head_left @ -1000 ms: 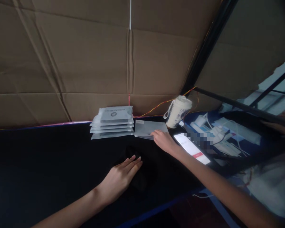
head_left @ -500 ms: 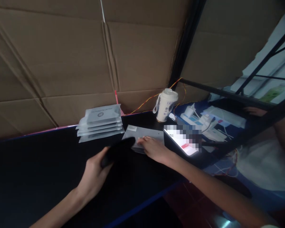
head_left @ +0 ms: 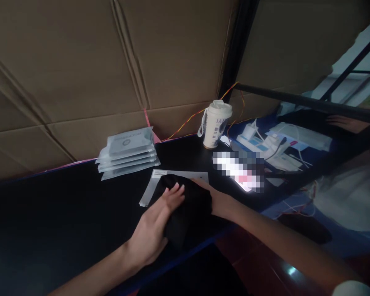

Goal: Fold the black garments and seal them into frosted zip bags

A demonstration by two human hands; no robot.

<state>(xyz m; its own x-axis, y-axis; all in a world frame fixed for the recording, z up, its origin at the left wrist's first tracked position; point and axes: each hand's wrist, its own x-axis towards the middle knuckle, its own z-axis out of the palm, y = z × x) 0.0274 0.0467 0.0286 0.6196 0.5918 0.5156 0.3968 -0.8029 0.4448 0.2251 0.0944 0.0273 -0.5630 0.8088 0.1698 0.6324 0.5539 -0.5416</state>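
My left hand is closed on a black, folded, soft-looking piece of fabric, its fingertips lying across the top. The fabric is dark enough that its shape is hard to make out. Behind its right side is my right hand, with its fingers hidden by the fabric, so I cannot tell what they grip. Under and beyond the fabric lies a translucent plastic bag with a small white label at its far left corner. The fabric covers most of this bag.
A stack of several similar bags lies at the back left. A lidded paper cup and a lit phone stand to the right. Beyond a black metal frame are chargers, cables and another person's hand.
My left hand has brought the black fabric rightward over the single bag. My right hand, earlier visible on that bag, now has its fingers behind the fabric. The view has shifted slightly.
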